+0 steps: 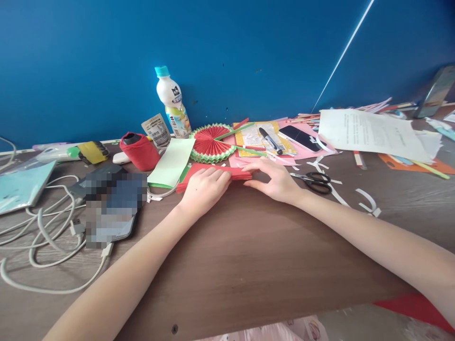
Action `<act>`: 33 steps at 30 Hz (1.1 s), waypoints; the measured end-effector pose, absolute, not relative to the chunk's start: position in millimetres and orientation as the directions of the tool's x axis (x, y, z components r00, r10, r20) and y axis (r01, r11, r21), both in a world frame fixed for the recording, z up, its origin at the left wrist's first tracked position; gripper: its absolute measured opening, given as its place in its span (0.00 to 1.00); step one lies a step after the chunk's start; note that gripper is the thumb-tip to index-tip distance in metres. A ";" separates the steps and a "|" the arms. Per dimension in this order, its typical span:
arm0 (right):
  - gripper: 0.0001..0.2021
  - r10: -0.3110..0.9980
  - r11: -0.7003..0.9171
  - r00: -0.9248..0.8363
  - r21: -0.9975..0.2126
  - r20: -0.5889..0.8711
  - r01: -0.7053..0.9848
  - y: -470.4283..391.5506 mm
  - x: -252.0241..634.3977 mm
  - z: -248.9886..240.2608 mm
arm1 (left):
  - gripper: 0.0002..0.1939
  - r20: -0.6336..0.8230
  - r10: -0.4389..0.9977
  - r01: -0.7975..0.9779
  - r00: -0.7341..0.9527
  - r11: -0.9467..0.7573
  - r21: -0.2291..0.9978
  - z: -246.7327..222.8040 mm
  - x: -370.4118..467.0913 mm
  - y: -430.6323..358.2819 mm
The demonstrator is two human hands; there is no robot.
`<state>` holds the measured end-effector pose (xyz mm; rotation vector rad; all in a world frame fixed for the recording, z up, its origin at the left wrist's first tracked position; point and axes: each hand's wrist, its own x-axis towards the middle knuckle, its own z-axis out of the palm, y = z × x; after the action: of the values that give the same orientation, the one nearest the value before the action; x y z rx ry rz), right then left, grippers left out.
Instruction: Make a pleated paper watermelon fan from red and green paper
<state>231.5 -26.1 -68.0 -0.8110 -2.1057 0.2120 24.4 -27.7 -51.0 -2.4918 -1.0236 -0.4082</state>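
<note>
Clamping flat, layered red paper (240, 175): left hand (206, 187) over it, right hand (276, 181) pinching right end; seemingly folded, not yet spread.

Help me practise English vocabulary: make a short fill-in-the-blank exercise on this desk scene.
The left hand is on folded paper coloured ____.
The black-handled tool beside the right hand is a pair of ____.
The red-centred pleated fan has a ____ rim.
The wall is coloured ____.

Missing words: red; scissors; green; blue.
</note>
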 end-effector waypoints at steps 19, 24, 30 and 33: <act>0.05 0.474 0.856 -0.454 -0.275 0.754 0.437 -28.8 225.3 -69.2 | 0.05 0.677 0.238 0.521 0.697 -0.817 -0.249 -65.0 27.4 -28.4; 0.05 0.465 0.860 -0.458 -0.262 0.758 0.439 -28.3 226.0 -69.3 | 0.07 0.680 0.247 0.513 0.690 -0.830 -0.219 -65.6 27.2 -28.2; 0.05 0.444 0.870 -0.475 -0.241 0.760 0.430 -29.9 224.6 -67.9 | 0.07 0.690 0.304 0.527 0.657 -0.840 -0.131 -66.3 28.4 -28.3; 0.06 0.435 0.876 -0.490 -0.227 0.755 0.426 -30.9 224.0 -67.2 | 0.07 0.683 0.336 0.526 0.649 -0.847 -0.082 -66.2 28.3 -28.7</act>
<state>224.0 -30.9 -67.2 -0.6191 -2.1449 0.0125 28.3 -28.7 -66.2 -2.5957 -0.6945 -0.9940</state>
